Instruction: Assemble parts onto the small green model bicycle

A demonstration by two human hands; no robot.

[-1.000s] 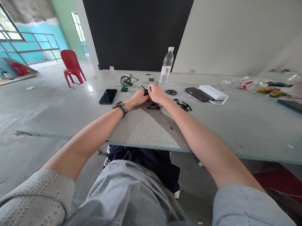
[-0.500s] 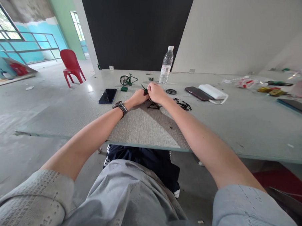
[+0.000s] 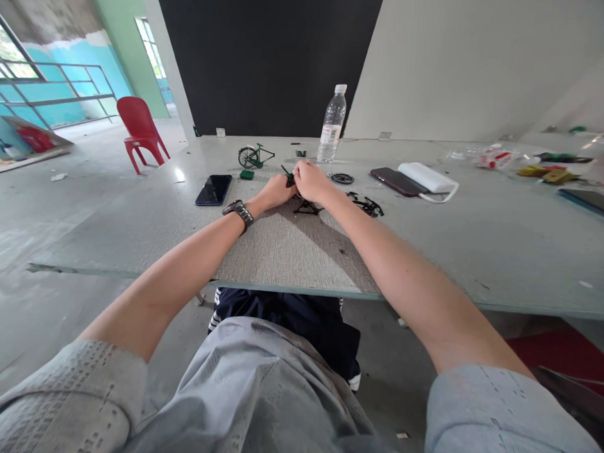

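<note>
Both hands have barely shifted: left hand (image 3: pixel 277 189) and right hand (image 3: pixel 310 180) pressed together, pinching a small dark part (image 3: pixel 287 178) pointing away-left.

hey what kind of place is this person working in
Probably a bare, unfinished building used as a makeshift hobby workspace. A big plain table carries a model bicycle, loose black parts and phones, with a dusty concrete floor and a lone red chair behind.
</note>
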